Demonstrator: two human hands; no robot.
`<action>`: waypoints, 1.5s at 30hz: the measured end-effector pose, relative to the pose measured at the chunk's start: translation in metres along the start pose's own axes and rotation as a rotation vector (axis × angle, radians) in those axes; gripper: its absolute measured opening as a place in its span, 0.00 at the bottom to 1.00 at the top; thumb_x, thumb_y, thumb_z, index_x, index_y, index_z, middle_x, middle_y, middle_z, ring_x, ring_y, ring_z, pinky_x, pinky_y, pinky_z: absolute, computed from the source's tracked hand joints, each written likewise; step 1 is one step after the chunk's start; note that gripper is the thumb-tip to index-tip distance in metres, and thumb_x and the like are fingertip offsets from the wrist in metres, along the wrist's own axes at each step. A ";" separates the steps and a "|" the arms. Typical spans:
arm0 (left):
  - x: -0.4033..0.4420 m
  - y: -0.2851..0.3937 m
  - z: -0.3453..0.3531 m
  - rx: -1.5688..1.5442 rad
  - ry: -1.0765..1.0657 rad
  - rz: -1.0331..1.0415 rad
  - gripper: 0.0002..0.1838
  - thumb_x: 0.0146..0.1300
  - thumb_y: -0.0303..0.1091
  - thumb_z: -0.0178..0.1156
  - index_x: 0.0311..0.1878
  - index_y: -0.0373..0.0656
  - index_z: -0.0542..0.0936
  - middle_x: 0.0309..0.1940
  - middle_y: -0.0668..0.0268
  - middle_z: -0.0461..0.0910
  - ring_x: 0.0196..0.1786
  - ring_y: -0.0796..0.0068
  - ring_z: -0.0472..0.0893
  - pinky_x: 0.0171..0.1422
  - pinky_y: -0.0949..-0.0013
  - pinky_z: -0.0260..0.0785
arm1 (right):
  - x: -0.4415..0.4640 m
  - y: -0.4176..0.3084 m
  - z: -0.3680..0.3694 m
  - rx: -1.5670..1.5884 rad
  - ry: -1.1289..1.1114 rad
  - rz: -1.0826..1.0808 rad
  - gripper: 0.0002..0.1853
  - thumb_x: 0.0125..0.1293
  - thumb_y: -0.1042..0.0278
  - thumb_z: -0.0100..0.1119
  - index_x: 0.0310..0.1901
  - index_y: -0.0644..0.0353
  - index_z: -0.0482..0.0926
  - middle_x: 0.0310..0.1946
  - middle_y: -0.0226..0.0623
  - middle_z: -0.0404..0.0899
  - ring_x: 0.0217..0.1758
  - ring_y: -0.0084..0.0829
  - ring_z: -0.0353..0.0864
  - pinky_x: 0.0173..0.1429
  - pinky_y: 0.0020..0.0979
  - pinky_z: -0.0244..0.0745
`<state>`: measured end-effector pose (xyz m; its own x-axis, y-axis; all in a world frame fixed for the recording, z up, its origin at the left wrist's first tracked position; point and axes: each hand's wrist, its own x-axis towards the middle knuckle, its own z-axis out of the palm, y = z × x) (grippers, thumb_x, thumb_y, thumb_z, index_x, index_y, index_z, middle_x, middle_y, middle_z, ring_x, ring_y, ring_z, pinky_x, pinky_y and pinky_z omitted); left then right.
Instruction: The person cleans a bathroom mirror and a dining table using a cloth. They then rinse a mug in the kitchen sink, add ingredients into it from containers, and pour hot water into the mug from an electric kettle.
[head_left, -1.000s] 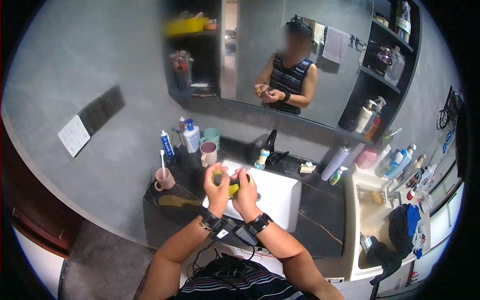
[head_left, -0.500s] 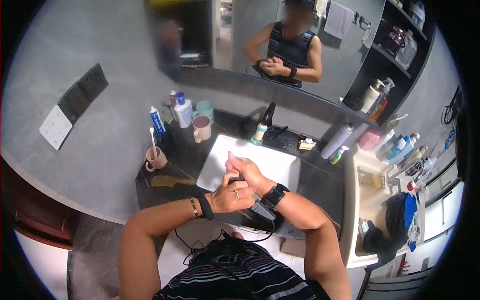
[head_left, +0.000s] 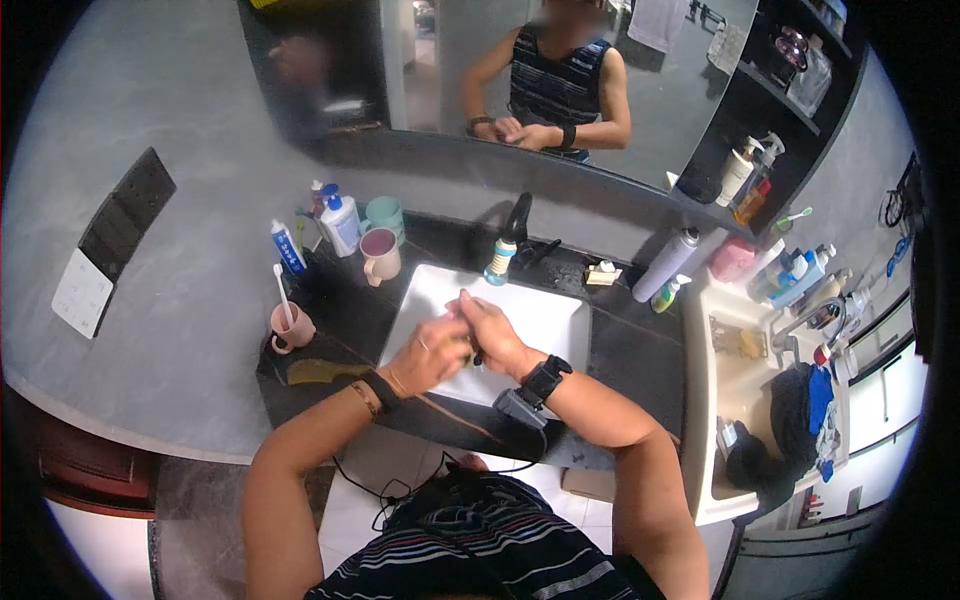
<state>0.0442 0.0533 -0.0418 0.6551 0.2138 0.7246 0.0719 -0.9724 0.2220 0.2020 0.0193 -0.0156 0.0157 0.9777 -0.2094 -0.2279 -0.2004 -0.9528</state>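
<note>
Over the white basin (head_left: 545, 320) my two hands are pressed together. My left hand (head_left: 432, 352), slightly blurred, has its fingers curled against my other palm. The fingers of my right hand (head_left: 492, 335) point up and left, wrapped round something dark and small that shows only in part between the palms. What it is cannot be made out. A black faucet (head_left: 517, 215) stands behind the basin, with a small bottle (head_left: 499, 262) in front of it. Black bands circle both wrists, and a grey device (head_left: 520, 408) on a cable hangs by the right one.
Left of the basin are a pink cup (head_left: 292, 327) with a toothbrush, a comb (head_left: 322, 372), toothpaste (head_left: 288, 246), a pump bottle (head_left: 340, 224) and two mugs. A spray can (head_left: 666, 265) stands at the right. Beyond it, a cream sink (head_left: 705, 400) holds dark cloth. A mirror hangs above.
My hands have gone from holding a partly yellow object apart to being pressed together, hiding most of it. Since the middle frame the left fingers have shifted up and left. The camera view has moved too.
</note>
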 end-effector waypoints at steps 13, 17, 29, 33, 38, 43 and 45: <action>0.012 -0.020 -0.026 -1.304 0.524 -1.267 0.19 0.66 0.44 0.60 0.49 0.37 0.73 0.40 0.64 0.76 0.42 0.73 0.79 0.45 0.68 0.75 | -0.014 -0.011 -0.036 -0.420 0.100 -0.251 0.26 0.75 0.49 0.39 0.62 0.63 0.68 0.42 0.36 0.75 0.41 0.24 0.77 0.39 0.26 0.79; 0.027 -0.012 -0.032 -1.113 0.671 -0.920 0.25 0.62 0.26 0.61 0.61 0.34 0.66 0.51 0.60 0.72 0.51 0.72 0.76 0.56 0.70 0.71 | -0.013 -0.007 -0.041 -0.112 0.049 -0.065 0.28 0.75 0.49 0.40 0.64 0.65 0.65 0.49 0.41 0.74 0.40 0.28 0.80 0.38 0.25 0.80; 0.104 0.055 -0.066 0.188 -0.426 -0.357 0.30 0.62 0.31 0.56 0.68 0.44 0.63 0.60 0.45 0.71 0.56 0.47 0.76 0.57 0.60 0.71 | -0.009 -0.008 0.007 0.386 -0.231 -0.246 0.13 0.73 0.65 0.45 0.56 0.56 0.70 0.52 0.39 0.73 0.54 0.35 0.73 0.59 0.34 0.70; 0.111 0.070 -0.058 0.159 -0.416 -0.264 0.32 0.62 0.32 0.54 0.70 0.41 0.59 0.68 0.42 0.58 0.57 0.39 0.73 0.57 0.51 0.70 | 0.002 0.007 -0.002 0.431 -0.200 -0.529 0.24 0.66 0.64 0.57 0.61 0.57 0.65 0.53 0.38 0.72 0.57 0.33 0.71 0.62 0.37 0.67; 0.090 0.085 -0.079 -0.269 -0.269 -0.298 0.38 0.61 0.41 0.61 0.69 0.35 0.57 0.73 0.42 0.43 0.72 0.42 0.55 0.72 0.54 0.54 | 0.026 -0.030 -0.064 -0.970 0.558 -1.019 0.25 0.68 0.60 0.51 0.64 0.58 0.66 0.62 0.44 0.68 0.64 0.44 0.66 0.69 0.39 0.59; 0.005 0.067 -0.089 -0.137 -0.132 -0.509 0.29 0.66 0.44 0.56 0.62 0.33 0.66 0.63 0.45 0.65 0.63 0.52 0.71 0.64 0.60 0.66 | 0.025 -0.096 -0.133 -1.355 0.978 -0.917 0.24 0.66 0.61 0.52 0.62 0.58 0.68 0.61 0.45 0.69 0.65 0.45 0.67 0.68 0.40 0.60; -0.023 0.076 -0.097 -0.311 -0.038 -0.685 0.28 0.68 0.47 0.52 0.61 0.33 0.68 0.61 0.46 0.68 0.59 0.56 0.75 0.60 0.63 0.69 | 0.031 -0.113 -0.154 -1.450 1.095 -0.835 0.24 0.65 0.61 0.52 0.62 0.58 0.69 0.61 0.45 0.70 0.65 0.46 0.67 0.68 0.40 0.60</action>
<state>-0.0383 -0.0162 0.0214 0.5663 0.7523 0.3367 0.2603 -0.5509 0.7929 0.3778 0.0623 0.0521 0.2873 0.5053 0.8137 0.9523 -0.2415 -0.1863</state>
